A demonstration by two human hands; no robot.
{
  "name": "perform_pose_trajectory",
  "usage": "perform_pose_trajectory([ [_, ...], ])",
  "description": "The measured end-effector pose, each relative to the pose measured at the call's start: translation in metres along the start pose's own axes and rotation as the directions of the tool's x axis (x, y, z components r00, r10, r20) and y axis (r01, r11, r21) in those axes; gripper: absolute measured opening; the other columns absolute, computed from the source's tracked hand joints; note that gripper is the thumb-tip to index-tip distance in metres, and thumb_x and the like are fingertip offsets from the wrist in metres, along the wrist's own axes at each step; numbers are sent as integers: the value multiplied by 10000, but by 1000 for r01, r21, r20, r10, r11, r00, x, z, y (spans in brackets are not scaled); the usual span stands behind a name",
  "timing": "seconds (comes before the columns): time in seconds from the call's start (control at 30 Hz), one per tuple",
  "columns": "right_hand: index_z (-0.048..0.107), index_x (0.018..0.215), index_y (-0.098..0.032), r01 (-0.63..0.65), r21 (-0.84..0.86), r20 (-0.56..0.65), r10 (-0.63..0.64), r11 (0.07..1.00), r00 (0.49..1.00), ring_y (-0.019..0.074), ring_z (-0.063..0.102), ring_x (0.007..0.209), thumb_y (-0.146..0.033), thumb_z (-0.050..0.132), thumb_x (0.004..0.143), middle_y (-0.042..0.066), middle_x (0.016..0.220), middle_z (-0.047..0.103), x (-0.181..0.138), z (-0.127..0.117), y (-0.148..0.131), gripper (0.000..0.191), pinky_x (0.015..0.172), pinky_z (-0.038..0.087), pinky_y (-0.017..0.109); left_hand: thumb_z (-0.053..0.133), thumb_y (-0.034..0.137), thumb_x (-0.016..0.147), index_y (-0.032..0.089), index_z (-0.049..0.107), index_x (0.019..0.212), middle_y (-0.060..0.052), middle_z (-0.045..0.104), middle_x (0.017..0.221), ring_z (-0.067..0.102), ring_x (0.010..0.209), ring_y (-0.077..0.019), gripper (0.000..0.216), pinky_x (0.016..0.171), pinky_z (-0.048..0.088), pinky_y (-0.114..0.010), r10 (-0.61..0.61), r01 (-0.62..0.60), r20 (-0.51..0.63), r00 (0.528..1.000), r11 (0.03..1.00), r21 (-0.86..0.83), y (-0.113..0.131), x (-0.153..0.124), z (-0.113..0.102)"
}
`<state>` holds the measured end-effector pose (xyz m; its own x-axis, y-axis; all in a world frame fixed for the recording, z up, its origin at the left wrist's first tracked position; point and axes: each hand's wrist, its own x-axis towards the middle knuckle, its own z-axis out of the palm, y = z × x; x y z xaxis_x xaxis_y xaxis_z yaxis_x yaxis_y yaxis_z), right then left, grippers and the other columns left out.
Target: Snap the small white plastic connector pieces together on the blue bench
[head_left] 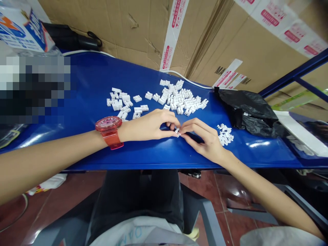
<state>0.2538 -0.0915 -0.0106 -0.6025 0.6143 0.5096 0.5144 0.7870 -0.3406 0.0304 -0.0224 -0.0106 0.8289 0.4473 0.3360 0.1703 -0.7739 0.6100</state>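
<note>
Plastic connector [177,131] sits pinched between your left hand [151,126] and right hand [202,140]; most pieces lie in the big pile [176,99] near the blue table's [84,78] far edge, fewer in the small heap [225,134] by your right hand.

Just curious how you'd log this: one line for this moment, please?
left hand: holds small white plastic part | right hand: holds same part | nearby: loose white plastic parts on blue table

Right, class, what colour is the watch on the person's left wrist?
The watch is translucent pinkish red, best seen in the head view.
</note>
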Motion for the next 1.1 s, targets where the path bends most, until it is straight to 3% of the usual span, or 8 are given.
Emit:
perform_pose_trajectory([
  [0.4,642,977,-196,60,-49,-25,-62,997,998,215,674,923,-110,569,954,103,973,699,3,0,-6,116,801,575,401,629,296,922,177,734,924,-42,692,895,606,825,-157,158,781,437,-280,2,-2,13,1000,1000,-13,-1,0,-1],
  [0.63,669,963,-208,-36,-2,-81,35,999,996,209,690,896,-160,571,966,82,949,707,2,1,-5,109,786,581,386,617,309,933,190,752,1006,-48,704,923,615,845,-160,194,795,444,-280,-21,21,26,999,1000,-15,2,0,-3],
  [0.83,678,973,-213,-16,-1,-48,16,1000,999,209,677,894,-154,570,965,84,957,698,1,-1,-4,123,781,574,390,614,287,933,194,751,1004,-49,698,929,619,858,-164,180,799,445,-274,-7,8,23,1000,1000,-3,2,0,-1],
  [1.0,683,1016,-211,39,-158,-9,-41,987,999,242,629,972,-117,580,941,108,1031,676,0,0,0,158,841,548,459,546,233,934,183,735,1014,-54,681,938,619,846,-162,211,799,448,-272,25,-26,25,999,998,54,2,-1,-4],
  [1.1,684,1124,-213,-27,-307,-27,20,951,999,279,584,1022,-136,566,942,132,1102,655,-1,0,7,230,871,527,514,564,214,875,184,709,1082,-66,666,998,610,932,-196,254,867,445,-295,46,-39,-27,999,977,210,4,-3,-23],
])
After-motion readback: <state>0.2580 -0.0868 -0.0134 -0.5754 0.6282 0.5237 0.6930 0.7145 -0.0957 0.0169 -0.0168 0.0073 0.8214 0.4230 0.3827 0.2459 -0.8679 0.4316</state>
